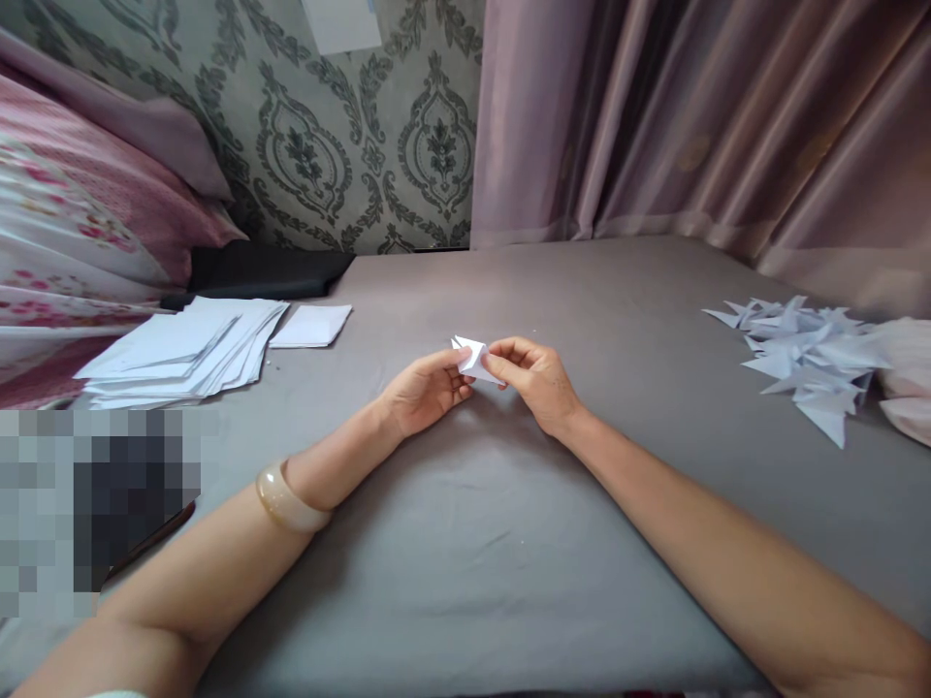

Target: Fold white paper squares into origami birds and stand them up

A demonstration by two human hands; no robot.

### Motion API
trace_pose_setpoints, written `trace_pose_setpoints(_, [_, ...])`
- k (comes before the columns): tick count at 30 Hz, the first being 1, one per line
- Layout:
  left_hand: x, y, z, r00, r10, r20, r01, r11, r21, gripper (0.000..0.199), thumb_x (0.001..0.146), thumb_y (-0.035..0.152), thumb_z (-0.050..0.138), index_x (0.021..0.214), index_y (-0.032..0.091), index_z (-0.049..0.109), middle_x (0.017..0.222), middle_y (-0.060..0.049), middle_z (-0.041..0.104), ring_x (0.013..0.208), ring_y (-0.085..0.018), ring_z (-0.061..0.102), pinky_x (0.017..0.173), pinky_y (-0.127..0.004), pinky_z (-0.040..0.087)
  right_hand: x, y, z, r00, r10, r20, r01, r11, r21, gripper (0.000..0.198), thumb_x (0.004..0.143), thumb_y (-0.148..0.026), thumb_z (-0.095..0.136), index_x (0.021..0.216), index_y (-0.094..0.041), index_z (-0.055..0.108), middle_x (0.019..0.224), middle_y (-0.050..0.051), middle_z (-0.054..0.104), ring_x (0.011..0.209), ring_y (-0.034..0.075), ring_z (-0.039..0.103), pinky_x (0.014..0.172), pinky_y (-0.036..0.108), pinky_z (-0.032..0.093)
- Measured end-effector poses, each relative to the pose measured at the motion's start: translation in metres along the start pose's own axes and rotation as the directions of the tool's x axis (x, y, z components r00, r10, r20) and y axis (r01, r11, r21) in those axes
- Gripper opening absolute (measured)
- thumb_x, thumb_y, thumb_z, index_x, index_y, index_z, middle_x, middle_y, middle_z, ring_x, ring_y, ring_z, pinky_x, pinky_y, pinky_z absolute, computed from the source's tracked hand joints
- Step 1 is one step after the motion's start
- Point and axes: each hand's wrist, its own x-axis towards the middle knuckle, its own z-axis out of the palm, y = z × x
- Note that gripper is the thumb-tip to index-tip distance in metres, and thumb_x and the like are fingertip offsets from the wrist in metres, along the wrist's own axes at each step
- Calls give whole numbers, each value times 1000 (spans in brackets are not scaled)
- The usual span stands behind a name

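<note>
Well, ppr above grey cloth, curtains bhd

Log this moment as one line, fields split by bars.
left hand: pinching folded paper | right hand: pinching folded paper | left side: stacked white sheets | right side: pile of pointed folded pieces

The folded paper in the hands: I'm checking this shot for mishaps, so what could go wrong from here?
The folded paper is held by the left hand and the right hand, so a slip could crease it wrongly. The paper stack at left lies unevenly and might slide if knocked. The pointed paper pieces heaped at right could bend if bumped.
</note>
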Motion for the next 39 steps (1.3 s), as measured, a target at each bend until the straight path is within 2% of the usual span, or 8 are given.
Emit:
trace_pose_setpoints(6, [-1,-2,3,999,41,0,-41,995,94,10,72,18,73,78,10,68,73,-2,62,65,-8,54,61,-21,41,0,1,1,999,-51,-5,51,997,-60,19,67,-36,70,73,-20,61,72,-1,60,67,13,54,65,29,44])
trace_pose_setpoints(11, [-1,0,-1,947,321,-15,-295,886,357,14,71,25,76,75,13,71,72,-3,64,65,-11,53,64,-24,37,1,2,0,981,-129,-147,99,975,-199,29,62,-33,72,84,-20,57,90,3,61,77,15,55,67,30,45])
trace_pose_setpoints(15, [2,6,-10,852,518,70,-419,596,685,12,71,27,74,68,16,71,66,-1,61,65,-12,48,63,-24,32,7,11,-5,959,-116,-259,51,969,-244,24,65,-30,67,83,-20,55,89,4,61,78,16,56,72,33,45])
trace_pose_setpoints(18, [9,7,-19,796,565,219,-413,241,879,13,74,28,69,65,18,68,66,0,59,70,-14,46,67,-25,33,12,21,-10,945,-104,-310,13,960,-281,21,65,-28,62,83,-19,56,86,4,61,77,17,57,76,34,45])
trace_pose_setpoints(21, [16,3,-25,785,512,348,-361,-77,929,23,79,29,63,60,17,59,77,-3,61,79,-17,48,75,-29,37,15,28,-14,947,-90,-310,-15,947,-322,20,65,-25,60,84,-19,57,85,4,63,77,16,58,76,33,46])
trace_pose_setpoints(23, [19,1,-27,799,465,381,-342,-170,924,28,81,30,60,57,17,54,84,-4,62,82,-18,49,78,-30,38,16,30,-16,963,-74,-258,-23,935,-354,18,66,-23,59,84,-18,59,84,3,64,76,16,58,75,32,46])
trace_pose_setpoints(32, [21,3,-36,860,373,348,-323,-131,937,26,82,33,60,62,16,57,79,-3,58,78,-17,50,77,-32,39,13,27,-14,986,-98,133,161,750,-641,21,75,-18,57,92,-21,70,90,3,63,68,11,56,72,28,46])
trace_pose_setpoints(39, [27,2,-37,847,340,409,-393,-118,912,15,83,33,61,81,22,70,92,-3,66,90,-19,55,93,-37,35,12,26,-11,972,-118,204,235,565,-791,12,79,-23,57,82,-21,69,84,3,61,72,14,56,68,27,42])
